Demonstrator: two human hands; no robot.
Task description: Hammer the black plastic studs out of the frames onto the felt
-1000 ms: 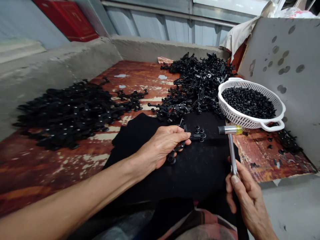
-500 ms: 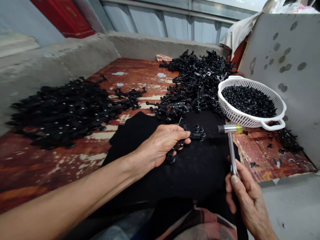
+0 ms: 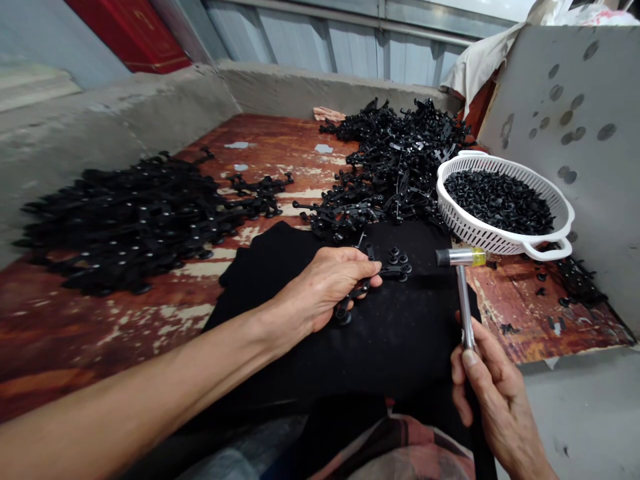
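Observation:
My left hand (image 3: 336, 283) is closed around a black jointed plastic part (image 3: 345, 313), whose arms stick out past the fingers over a black cloth (image 3: 395, 347). Just beyond the fingertips, small round black caps (image 3: 399, 255) sit by the end of the part. My right hand (image 3: 493, 393) grips a small mallet (image 3: 465, 300) by its metal handle. The mallet's head (image 3: 460, 257), dark at one end and yellow at the other, is raised to the right of the part and apart from it. The palm side of my left hand is hidden.
A large heap of black parts (image 3: 125, 227) lies at left, another heap (image 3: 400, 160) at the back. A white basket (image 3: 500, 240) of small black pieces stands at right, beside a grey panel (image 3: 575, 107). Loose bits (image 3: 510, 329) are scattered on the worn brown tabletop (image 3: 195, 307).

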